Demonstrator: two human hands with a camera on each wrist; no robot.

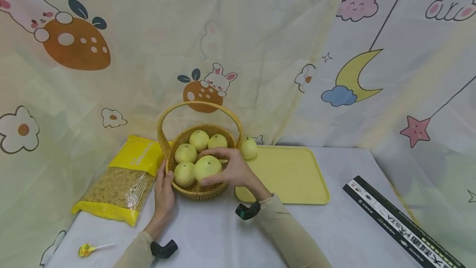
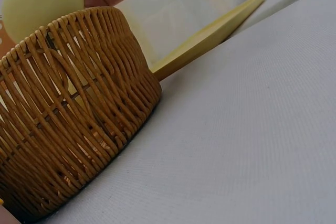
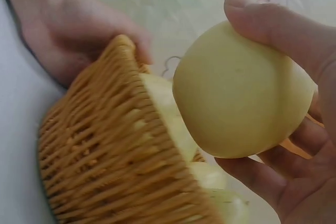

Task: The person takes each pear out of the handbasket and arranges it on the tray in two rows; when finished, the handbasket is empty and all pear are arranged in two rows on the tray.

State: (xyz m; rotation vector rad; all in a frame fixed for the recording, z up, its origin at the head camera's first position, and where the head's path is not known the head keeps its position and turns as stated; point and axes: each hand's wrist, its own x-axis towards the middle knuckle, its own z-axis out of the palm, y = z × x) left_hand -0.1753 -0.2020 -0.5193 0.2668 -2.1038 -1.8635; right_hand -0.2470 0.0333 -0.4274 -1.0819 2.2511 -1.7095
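A round wicker basket (image 1: 201, 195) with a tall arched handle stands on the white-covered table. Several yellow-green apples (image 1: 185, 153) lie inside it. My left hand (image 1: 164, 193) grips the basket's left side, its thumb over the rim, as the right wrist view also shows. Between the thumb and fingers of my right hand (image 1: 234, 168) is another apple (image 3: 239, 93), held just above the basket's right front rim. In the left wrist view the held apple (image 2: 44, 3) overlaps the top of the woven wall (image 2: 79, 98).
One more apple (image 1: 249, 148) sits right of the basket at the corner of a yellow tray (image 1: 290, 173). To the left lie a yellow pasta bag (image 1: 122, 181) and a wrapped lollipop (image 1: 87, 250). A long black pasta box (image 1: 401, 222) lies at the right. A printed cloth (image 1: 271, 53) hangs behind.
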